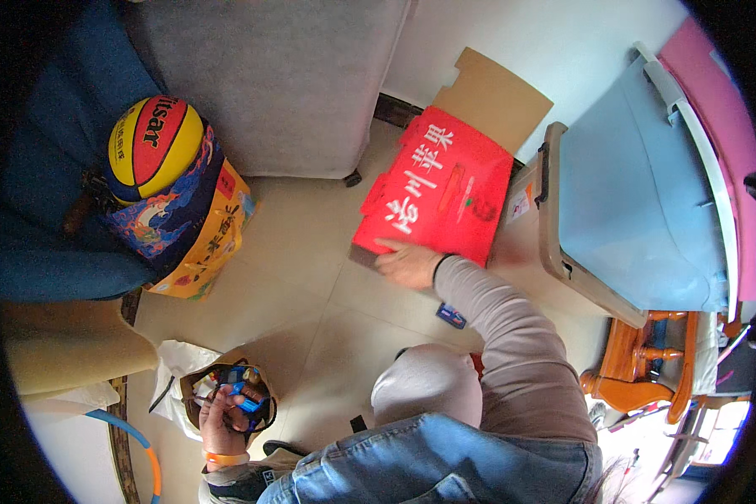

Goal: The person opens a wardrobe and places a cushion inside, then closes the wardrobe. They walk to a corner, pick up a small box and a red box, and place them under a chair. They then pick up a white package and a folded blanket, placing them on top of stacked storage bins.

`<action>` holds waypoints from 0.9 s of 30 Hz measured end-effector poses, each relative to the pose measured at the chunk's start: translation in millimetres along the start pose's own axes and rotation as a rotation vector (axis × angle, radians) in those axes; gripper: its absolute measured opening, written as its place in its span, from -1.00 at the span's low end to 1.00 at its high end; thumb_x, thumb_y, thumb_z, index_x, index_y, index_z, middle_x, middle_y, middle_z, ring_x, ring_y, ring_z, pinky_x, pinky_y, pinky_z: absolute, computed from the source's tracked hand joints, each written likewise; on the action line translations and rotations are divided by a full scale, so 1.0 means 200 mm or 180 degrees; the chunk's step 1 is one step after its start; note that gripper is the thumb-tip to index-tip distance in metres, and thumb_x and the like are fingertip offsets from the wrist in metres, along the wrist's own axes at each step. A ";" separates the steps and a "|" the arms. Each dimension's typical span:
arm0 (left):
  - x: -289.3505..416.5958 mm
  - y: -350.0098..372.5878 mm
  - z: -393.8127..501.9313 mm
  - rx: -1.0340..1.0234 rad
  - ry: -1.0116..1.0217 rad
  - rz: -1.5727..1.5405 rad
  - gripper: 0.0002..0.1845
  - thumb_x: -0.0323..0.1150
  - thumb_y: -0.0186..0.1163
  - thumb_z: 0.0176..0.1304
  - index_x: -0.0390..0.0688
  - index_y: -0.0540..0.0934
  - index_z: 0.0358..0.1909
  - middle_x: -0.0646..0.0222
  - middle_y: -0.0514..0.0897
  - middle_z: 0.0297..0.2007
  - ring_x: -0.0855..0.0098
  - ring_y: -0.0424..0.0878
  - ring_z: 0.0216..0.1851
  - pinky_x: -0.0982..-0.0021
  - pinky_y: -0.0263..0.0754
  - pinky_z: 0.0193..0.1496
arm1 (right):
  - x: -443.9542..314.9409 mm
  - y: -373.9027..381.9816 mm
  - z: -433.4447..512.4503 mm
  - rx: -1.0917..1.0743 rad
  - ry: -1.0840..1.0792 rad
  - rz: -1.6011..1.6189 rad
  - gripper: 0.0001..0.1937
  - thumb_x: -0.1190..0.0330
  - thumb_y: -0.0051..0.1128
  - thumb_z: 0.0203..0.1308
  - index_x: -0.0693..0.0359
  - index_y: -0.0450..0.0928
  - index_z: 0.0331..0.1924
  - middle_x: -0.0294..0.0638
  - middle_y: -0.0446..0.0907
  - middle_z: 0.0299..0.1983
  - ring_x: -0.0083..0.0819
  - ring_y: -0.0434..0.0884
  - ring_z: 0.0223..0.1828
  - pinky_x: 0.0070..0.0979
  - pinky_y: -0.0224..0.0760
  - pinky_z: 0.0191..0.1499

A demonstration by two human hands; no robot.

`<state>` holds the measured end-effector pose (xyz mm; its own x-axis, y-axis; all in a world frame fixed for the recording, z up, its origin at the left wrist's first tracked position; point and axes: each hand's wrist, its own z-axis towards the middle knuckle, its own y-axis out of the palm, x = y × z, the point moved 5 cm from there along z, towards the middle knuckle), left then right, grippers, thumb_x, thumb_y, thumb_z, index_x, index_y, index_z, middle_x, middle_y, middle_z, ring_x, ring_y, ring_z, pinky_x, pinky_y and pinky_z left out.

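My left hand [222, 419], with an orange band at its wrist, is at the opening of a bag [268, 384] filled with small toys. Its fingers are by a blue toy [250, 403]; whether they grip anything is unclear. My right hand [406, 263] reaches to the near edge of a red cardboard box [453, 183] with white characters, its fingers over the corner. The brown flap [491, 94] of the box stands up against the wall. A small dark blue packet [451, 315] lies on the floor just beyond my right forearm.
A yellow and red basketball [157, 148] rests on a printed carton [211, 252] beside a blue chair [57, 189]. A covered piece on casters [264, 82] stands behind. Storage bins [630, 189] and a wooden chair [636, 372] are at the right, a hoop [146, 441] at lower left.
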<state>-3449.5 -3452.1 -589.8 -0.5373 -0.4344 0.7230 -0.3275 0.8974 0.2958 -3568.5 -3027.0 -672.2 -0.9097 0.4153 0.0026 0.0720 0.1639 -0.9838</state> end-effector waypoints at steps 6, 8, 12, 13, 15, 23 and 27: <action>0.00 0.01 0.01 -0.0125 0.0124 0.0074 -0.79 -0.26 0.09 0.31 -0.21 0.54 -0.19 0.37 0.65 -0.51 0.65 0.27 -0.78 0.63 0.07 -0.75 | 0.05 0.01 -0.24 -0.0437 0.0660 -0.0231 -0.84 0.36 -0.03 0.02 0.04 0.63 -0.43 -0.41 0.56 -0.23 -0.48 0.34 0.20 -0.06 -0.26 0.45; 0.00 0.02 0.01 -0.0114 0.0080 0.0084 -0.79 -0.26 0.09 0.31 -0.21 0.54 -0.19 0.37 0.64 -0.51 0.66 0.28 -0.77 0.63 0.07 -0.75 | 0.00 0.00 -0.21 -0.0554 0.1134 -0.0013 -0.82 0.38 -0.04 0.04 0.06 0.62 -0.33 -0.38 0.54 -0.12 -0.45 0.31 0.24 -0.06 -0.27 0.45; 0.00 0.02 0.01 0.0099 -0.0006 0.0115 -0.78 -0.26 0.08 0.32 -0.20 0.54 -0.19 0.38 0.64 -0.51 0.67 0.31 -0.76 0.64 0.09 -0.75 | -0.03 -0.13 -0.22 0.0877 0.2187 0.0356 -0.66 0.30 0.02 0.09 0.05 0.52 0.00 -0.28 0.42 0.11 -0.35 0.28 0.27 -0.01 -0.20 0.40; 0.00 0.02 0.01 0.0127 -0.0007 0.0129 -0.79 -0.26 0.07 0.33 -0.20 0.54 -0.19 0.39 0.64 -0.51 0.67 0.31 -0.75 0.64 0.09 -0.75 | -0.02 -0.14 -0.25 0.1071 0.2504 0.0270 -0.61 0.26 0.05 0.09 0.02 0.45 0.07 -0.25 0.38 0.15 -0.33 0.27 0.28 0.00 -0.17 0.39; 0.00 0.04 0.01 0.0051 0.0032 0.0114 -0.79 -0.26 0.06 0.33 -0.20 0.54 -0.19 0.40 0.64 -0.51 0.68 0.32 -0.74 0.64 0.10 -0.74 | 0.01 -0.14 -0.34 0.1423 0.3082 0.0147 -0.47 0.18 0.10 0.10 -0.02 0.33 0.20 -0.20 0.29 0.22 -0.28 0.24 0.29 0.02 -0.12 0.36; 0.00 0.05 0.00 0.0044 -0.0033 0.0164 -0.77 -0.28 0.06 0.33 -0.23 0.53 -0.15 0.42 0.61 -0.53 0.67 0.26 -0.75 0.65 0.07 -0.72 | 0.09 -0.01 -0.39 0.1012 0.3258 -0.0038 -0.36 -0.05 0.17 0.01 -0.02 0.34 0.20 -0.18 0.30 0.22 -0.23 0.23 0.26 -0.04 -0.04 0.32; 0.07 0.02 -0.07 0.0255 0.0289 0.0711 -0.81 -0.33 0.10 0.30 -0.22 0.54 -0.16 0.38 0.61 -0.52 0.67 0.27 -0.73 0.65 0.12 -0.68 | -0.04 -0.11 -0.38 0.1596 0.3061 0.0256 -0.52 0.14 0.21 0.05 0.06 0.44 0.07 -0.15 0.37 0.13 -0.13 0.34 0.16 -0.09 0.09 0.23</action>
<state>-3448.6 -3453.5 -570.0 -0.5323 -0.2139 0.8191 -0.2711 0.9597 0.0744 -3531.6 -2966.2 -637.5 -0.1930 0.9710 -0.1408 -0.2567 -0.1884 -0.9479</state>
